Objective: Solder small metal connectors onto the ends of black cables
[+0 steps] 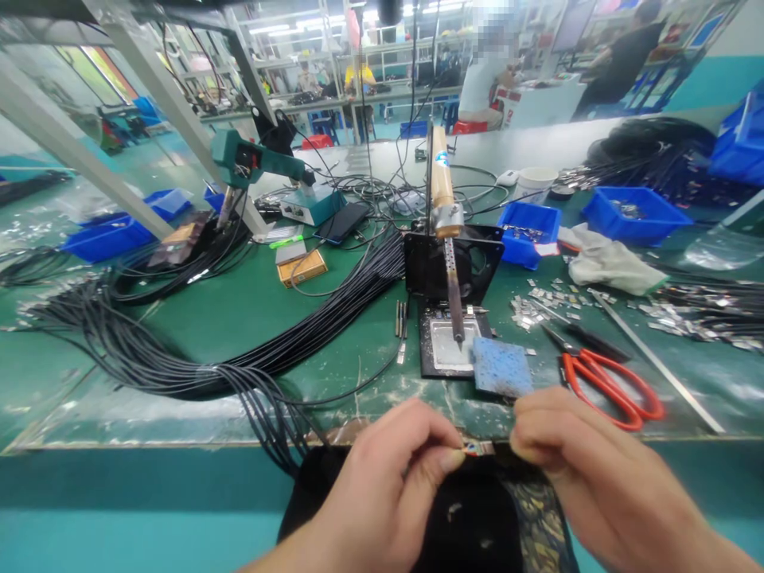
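My left hand (406, 469) is closed at the bottom middle, thumb and forefinger pinching a small metal connector (481, 449) whose end points right. Close to its right, my right hand (573, 454) has its fingers pressed together; what they hold, if anything, is too small to tell. Just beyond the hands lies a blue sponge (502, 366), beside a metal plate on a black base (426, 350). A soldering iron (454, 294) with a wooden handle hangs tip down over that plate. A thick bundle of black cables (316, 326) runs across the green table to the left.
Red-handled scissors (614, 390) and a metal ruler (662, 366) lie at the right. Loose connectors (537, 306), a white glove (614, 267) and blue bins (633, 215) are behind them. A green tool (256, 159) stands at the back left. People sit in the far background.
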`<state>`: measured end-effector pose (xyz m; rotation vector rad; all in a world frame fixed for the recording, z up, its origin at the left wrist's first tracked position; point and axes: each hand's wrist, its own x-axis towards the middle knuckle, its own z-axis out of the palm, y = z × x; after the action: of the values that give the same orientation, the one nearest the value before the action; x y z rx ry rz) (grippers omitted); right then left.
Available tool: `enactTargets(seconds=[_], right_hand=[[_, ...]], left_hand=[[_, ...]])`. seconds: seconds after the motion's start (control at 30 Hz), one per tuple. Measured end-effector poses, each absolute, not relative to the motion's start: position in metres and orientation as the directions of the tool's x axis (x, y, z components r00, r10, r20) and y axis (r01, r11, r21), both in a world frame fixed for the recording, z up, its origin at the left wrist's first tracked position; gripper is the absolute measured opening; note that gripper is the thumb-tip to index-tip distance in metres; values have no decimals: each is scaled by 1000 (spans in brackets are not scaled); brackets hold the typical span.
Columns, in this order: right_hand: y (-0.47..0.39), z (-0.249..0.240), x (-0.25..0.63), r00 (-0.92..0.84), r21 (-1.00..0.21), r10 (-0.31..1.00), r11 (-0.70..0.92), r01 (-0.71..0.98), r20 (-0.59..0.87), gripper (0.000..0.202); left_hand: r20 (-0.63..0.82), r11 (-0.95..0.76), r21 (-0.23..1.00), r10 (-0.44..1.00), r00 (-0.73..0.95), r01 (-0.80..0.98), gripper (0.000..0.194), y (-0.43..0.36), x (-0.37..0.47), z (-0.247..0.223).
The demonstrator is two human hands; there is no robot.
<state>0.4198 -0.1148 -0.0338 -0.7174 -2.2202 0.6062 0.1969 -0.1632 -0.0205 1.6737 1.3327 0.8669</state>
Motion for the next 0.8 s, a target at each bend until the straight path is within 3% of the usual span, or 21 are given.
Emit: enactTargets(seconds=[0.07,0.17,0.27,0.37,0.5,0.63,0.7,0.77,0.8], right_hand=[[-117,-34,421,-514,-738,772,583,339,374,16],[-124,-37,416,-504,-909,864,224,352,18,20],[-129,-39,407,-530,-940,815,-49,338,-233,35],[-129,-39,402,-519,-943,808,-127,308,-279,39],[-128,-37,401,-518,-948,821,-87,306,-242,38],[-127,-37,405,-516,-933,842,43,357,-158,36],[-127,-38,409,-483,-892,875,223,393,6,23],[-126,-38,415,-481,-769,837,482,421,262,9],[-125,-38,417,-502,-680,781,596,426,371,16]], left_hand=[[0,-80,910,982,191,407,15,-163,195,-17],[-5,-64,918,985,174,391,14,-162,194,-16],[-28,-38,923,986,166,383,16,-162,196,-18],[-136,78,943,978,160,323,17,-162,197,-16],[-340,320,939,916,213,124,20,-161,198,-11],[-308,286,949,928,210,130,20,-158,198,-8],[-280,246,952,939,199,180,21,-156,198,-7],[-254,211,950,950,181,229,21,-156,199,-8],[-240,193,948,956,171,252,22,-156,199,-8]])
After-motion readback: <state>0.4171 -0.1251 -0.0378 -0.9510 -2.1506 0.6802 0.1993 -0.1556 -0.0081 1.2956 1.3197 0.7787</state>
